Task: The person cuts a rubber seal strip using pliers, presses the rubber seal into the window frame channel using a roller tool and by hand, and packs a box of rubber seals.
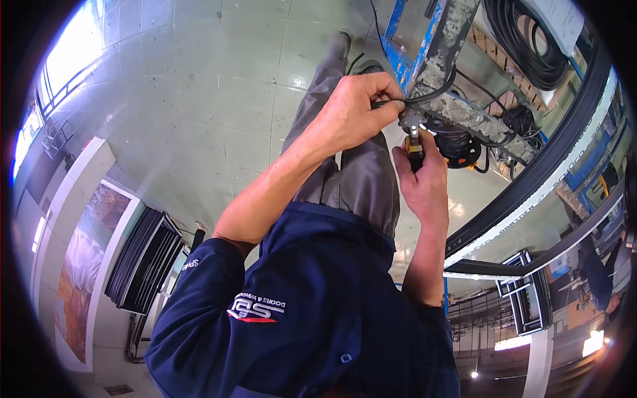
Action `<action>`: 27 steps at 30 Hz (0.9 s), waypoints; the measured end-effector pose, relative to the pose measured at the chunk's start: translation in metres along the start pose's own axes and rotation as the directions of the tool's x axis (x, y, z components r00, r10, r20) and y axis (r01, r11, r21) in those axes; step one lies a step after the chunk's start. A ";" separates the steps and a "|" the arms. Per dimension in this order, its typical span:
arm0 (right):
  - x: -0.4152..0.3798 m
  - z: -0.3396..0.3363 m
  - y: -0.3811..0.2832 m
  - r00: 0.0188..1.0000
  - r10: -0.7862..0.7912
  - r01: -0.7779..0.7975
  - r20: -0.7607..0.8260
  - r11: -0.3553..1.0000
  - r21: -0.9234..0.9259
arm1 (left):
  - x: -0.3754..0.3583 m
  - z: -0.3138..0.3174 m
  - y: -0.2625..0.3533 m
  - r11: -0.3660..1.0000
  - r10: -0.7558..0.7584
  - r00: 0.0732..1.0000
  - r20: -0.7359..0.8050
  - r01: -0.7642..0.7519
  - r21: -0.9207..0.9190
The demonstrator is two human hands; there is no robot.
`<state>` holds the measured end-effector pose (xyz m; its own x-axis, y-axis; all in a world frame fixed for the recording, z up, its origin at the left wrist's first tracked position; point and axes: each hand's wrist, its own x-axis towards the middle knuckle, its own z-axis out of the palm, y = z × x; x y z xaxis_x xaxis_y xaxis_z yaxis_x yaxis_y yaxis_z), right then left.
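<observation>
My left hand [361, 109] is closed, thumb and fingers pinching a black rubber strip [432, 95]. From the pinch the strip runs right and curves up over a worn metal beam. Just below it, my right hand [426, 186] is wrapped round the black and yellow handles of a pair of pliers [415, 140]. The metal head of the pliers points up, close under the strip and beside my left fingertips. Part of the handles is hidden in my right palm.
A blue and grey stand [458, 40] with scuffed beams is just ahead. Coiled black strip [524, 46] lies at upper right, and a dark reel [454, 142] sits beyond my right hand. A large black frame [531, 199] curves along my right side. Stacked dark frames [142, 259] are at left.
</observation>
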<state>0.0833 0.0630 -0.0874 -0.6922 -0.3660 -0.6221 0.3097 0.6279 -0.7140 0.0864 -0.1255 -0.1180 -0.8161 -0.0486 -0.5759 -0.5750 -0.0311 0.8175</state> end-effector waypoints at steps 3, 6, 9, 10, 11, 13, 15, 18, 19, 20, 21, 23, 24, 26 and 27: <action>0.000 0.001 0.001 1.000 -0.020 0.019 -0.013 0.999 -0.035 | 0.000 -0.002 0.003 1.000 -0.025 1.000 0.012 0.025 -0.005; 0.000 0.000 0.001 1.000 -0.011 0.011 0.000 0.999 -0.046 | 0.001 -0.007 0.006 0.996 -0.063 0.996 0.060 0.067 -0.064; 0.000 0.000 -0.001 1.000 -0.012 0.012 -0.003 0.999 -0.041 | 0.001 -0.010 0.012 0.991 -0.111 0.992 0.064 0.116 -0.070; 0.000 0.000 -0.003 1.000 -0.010 0.009 -0.001 0.999 -0.038 | 0.002 -0.010 0.013 0.991 -0.109 0.992 0.061 0.113 -0.067; 0.000 0.000 -0.004 1.000 -0.007 0.007 0.000 0.999 -0.035 | 0.002 -0.010 0.013 0.992 -0.107 0.993 0.057 0.110 -0.063; 0.001 -0.001 -0.004 1.000 -0.014 0.014 -0.005 0.999 -0.041 | 0.002 -0.010 0.013 0.994 -0.090 0.995 0.050 0.093 -0.057; 0.000 -0.001 -0.006 1.000 -0.017 0.017 -0.009 0.999 -0.049 | 0.001 -0.009 0.012 0.997 -0.061 0.997 0.042 0.063 -0.049; 0.000 -0.002 -0.010 1.000 -0.015 0.015 -0.009 0.998 -0.063 | 0.001 -0.004 0.007 1.000 0.002 1.000 -0.011 -0.002 -0.028; 0.000 -0.002 -0.012 1.000 -0.011 0.011 -0.006 0.998 -0.068 | 0.001 -0.004 0.007 1.000 0.007 1.000 -0.024 -0.007 -0.008; 0.001 -0.002 -0.013 1.000 -0.008 0.007 -0.004 0.997 -0.072 | 0.000 -0.004 0.007 1.000 0.013 0.999 -0.035 -0.013 0.011; 0.001 -0.002 -0.012 1.000 -0.025 0.025 -0.008 0.996 -0.081 | 0.000 -0.004 0.008 0.999 0.020 0.999 -0.047 -0.018 0.031; 0.001 -0.001 -0.008 0.998 -0.062 0.061 -0.014 0.993 -0.100 | -0.001 -0.006 0.012 0.996 0.018 0.999 -0.042 -0.014 0.085; 0.002 -0.001 -0.007 0.998 -0.057 0.055 -0.011 0.993 -0.101 | -0.002 -0.008 0.015 0.994 0.013 0.999 -0.035 -0.009 0.113; 0.002 -0.001 -0.006 0.999 -0.043 0.042 -0.001 0.994 -0.102 | -0.002 -0.009 0.016 0.990 0.016 1.000 -0.026 -0.013 0.138; 0.003 -0.002 -0.007 1.000 -0.030 0.030 0.005 0.995 -0.098 | -0.001 -0.009 0.014 0.990 0.025 0.999 -0.023 -0.022 0.137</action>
<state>0.0783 0.0590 -0.0836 -0.6977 -0.3879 -0.6022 0.2233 0.6810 -0.6974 0.0796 -0.1348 -0.1055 -0.8289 -0.0723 -0.5548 -0.5595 0.1075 0.8219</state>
